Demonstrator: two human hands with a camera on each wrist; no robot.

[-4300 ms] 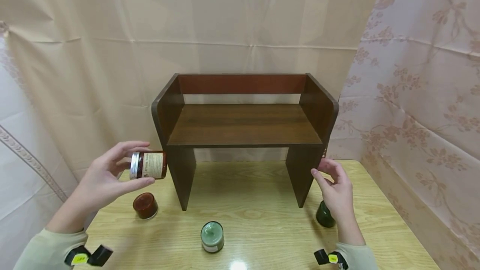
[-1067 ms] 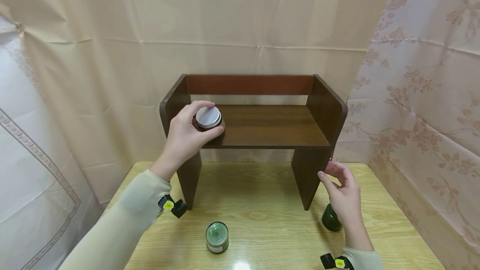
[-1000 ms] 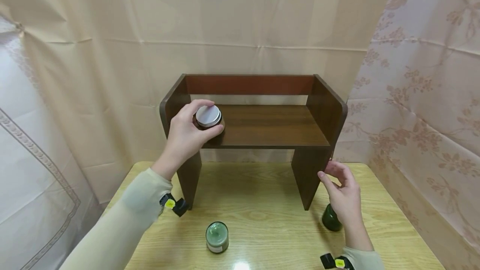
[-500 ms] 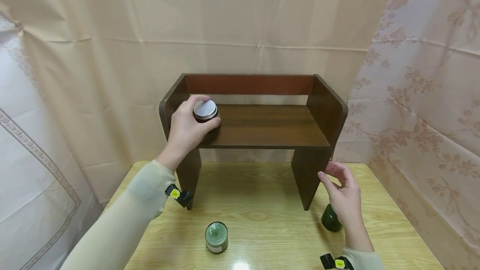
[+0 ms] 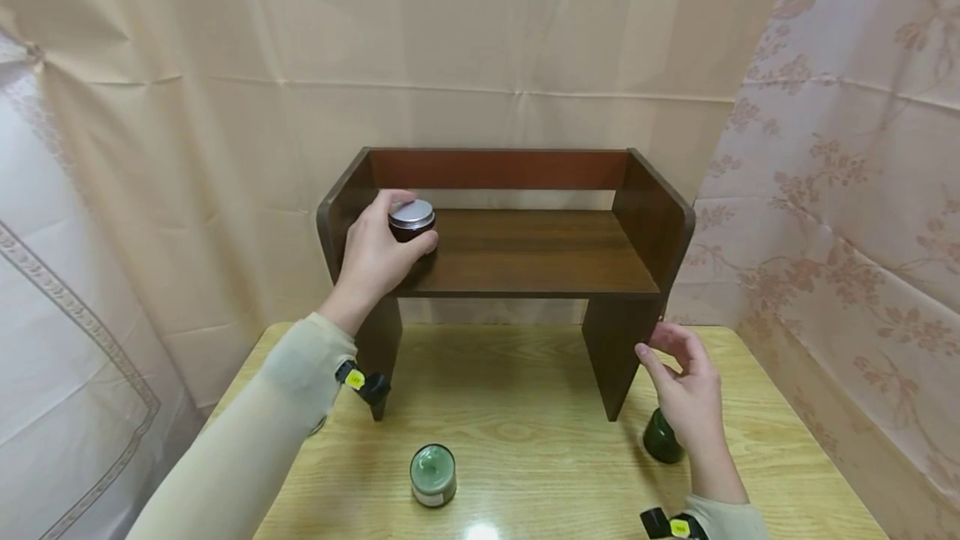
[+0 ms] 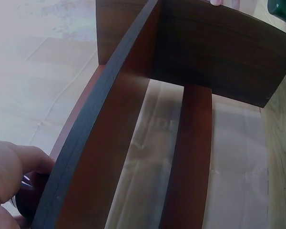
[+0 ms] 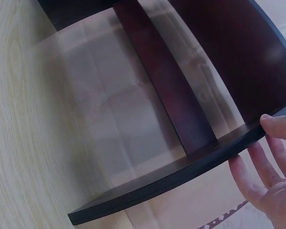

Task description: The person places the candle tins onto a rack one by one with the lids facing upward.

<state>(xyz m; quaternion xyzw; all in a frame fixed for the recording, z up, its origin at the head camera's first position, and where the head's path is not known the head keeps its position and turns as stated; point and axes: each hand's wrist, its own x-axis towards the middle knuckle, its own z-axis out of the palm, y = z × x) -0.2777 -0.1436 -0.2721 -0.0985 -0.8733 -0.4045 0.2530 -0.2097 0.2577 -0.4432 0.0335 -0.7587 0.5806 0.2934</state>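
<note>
A dark amber candle jar with a silver lid [image 5: 413,213] stands upright at the left end of the upper board of a brown wooden shelf [image 5: 525,252]. My left hand [image 5: 375,252] grips this jar between thumb and fingers; whether its base touches the board is hidden. In the left wrist view, the board's edge covers part of the jar. My right hand [image 5: 686,386] holds the shelf's right side panel, with the thumb [image 7: 275,126] on its front edge and the fingers against the outer face.
A pale green candle in a glass [image 5: 432,475] stands on the wooden table [image 5: 517,440], in front of the shelf. A dark green jar [image 5: 663,437] is beside my right wrist. My left sleeve mostly hides another glass rim [image 5: 318,426]. Curtains [image 5: 525,40] hang behind.
My left hand has brought the candle jar from the left, where it lay sideways in the grip, upright onto the shelf's left end, lately shifting slightly back and left. My right hand stays put.
</note>
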